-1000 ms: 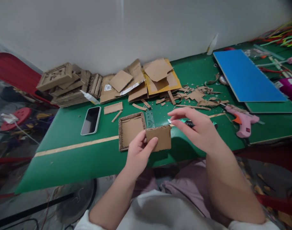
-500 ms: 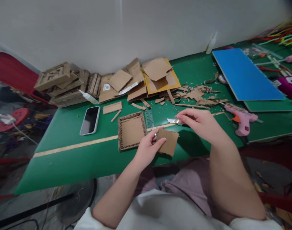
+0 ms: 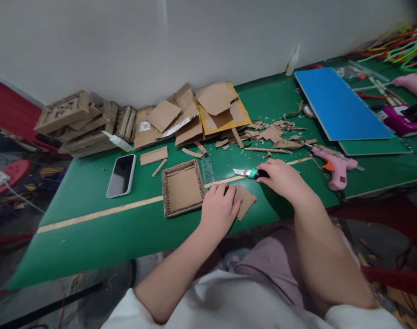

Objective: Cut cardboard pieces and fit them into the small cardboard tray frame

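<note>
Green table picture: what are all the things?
Table: one, green, centre
Wall: one, grey, behind
Knife: one, green and black, middle
Cardboard piece: one, brown, front middle
Tray: one, brown, middle
Ruler: one, clear, right of tray
Phone: one, black and white, left
Glue bottles: two, white, back
Stacked cardboard: several, brown, back left
Flat cardboard: several, brown, back middle
Envelope: one, yellow, back middle
Scraps: many, brown, back middle
Board: one, blue, right
Glue guns: two, pink, right
Unclear thing: one, purple, right
Strands: many, multicoloured, far right
Left grip: one, bare, at cardboard piece
Right grip: one, bare, around knife
</note>
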`<state>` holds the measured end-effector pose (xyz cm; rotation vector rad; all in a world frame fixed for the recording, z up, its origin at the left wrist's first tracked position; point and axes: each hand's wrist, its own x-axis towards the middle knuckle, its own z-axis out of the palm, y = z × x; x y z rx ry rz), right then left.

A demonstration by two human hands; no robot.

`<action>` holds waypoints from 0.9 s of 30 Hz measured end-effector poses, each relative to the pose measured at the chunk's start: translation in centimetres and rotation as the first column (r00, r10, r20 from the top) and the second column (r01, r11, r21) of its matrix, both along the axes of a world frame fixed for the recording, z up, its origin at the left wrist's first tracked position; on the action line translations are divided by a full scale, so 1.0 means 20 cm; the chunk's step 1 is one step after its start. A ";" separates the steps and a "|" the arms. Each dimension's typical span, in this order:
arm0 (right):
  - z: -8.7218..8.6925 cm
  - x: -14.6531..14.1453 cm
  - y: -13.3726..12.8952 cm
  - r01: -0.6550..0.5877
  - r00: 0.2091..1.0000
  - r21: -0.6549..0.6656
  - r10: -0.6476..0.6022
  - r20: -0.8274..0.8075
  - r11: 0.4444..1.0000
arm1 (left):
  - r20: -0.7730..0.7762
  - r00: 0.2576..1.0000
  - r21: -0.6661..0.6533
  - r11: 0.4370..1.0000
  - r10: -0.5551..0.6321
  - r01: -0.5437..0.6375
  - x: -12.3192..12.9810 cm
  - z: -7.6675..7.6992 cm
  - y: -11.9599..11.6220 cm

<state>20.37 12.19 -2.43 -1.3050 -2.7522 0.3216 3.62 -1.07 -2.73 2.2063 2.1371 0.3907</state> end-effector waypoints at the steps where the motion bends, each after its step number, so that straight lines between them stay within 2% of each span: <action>1: 0.00 0.00 0.00 0.016 1.000 -0.007 -0.016 -0.011 1.000 | -0.011 1.000 0.022 1.000 -0.011 0.011 0.00 0.00 -0.01; 5: 0.03 -0.01 0.00 0.104 0.990 -0.035 -0.106 -0.090 0.994 | -0.058 0.998 0.046 0.999 0.007 -0.004 -0.03 -0.02 -0.05; 11: 0.05 -0.03 -0.01 0.119 0.948 -0.114 -0.147 -0.282 0.986 | -0.127 0.992 0.038 0.999 0.017 -0.012 -0.09 -0.03 -0.10; 21: 0.05 -0.05 -0.02 0.049 0.953 -0.144 -0.090 -0.291 0.988 | -0.237 0.972 -0.005 1.000 -0.002 0.001 -0.19 -0.04 -0.21; 24: 0.06 -0.04 -0.04 0.040 0.941 -0.189 -0.100 -0.324 0.981 | -0.278 0.960 -0.027 0.999 -0.028 0.022 -0.22 -0.03 -0.23; 27: 0.08 -0.04 -0.05 0.043 0.924 -0.265 -0.139 -0.357 0.963 | -0.308 0.951 0.007 1.000 -0.009 0.012 -0.24 -0.03 -0.26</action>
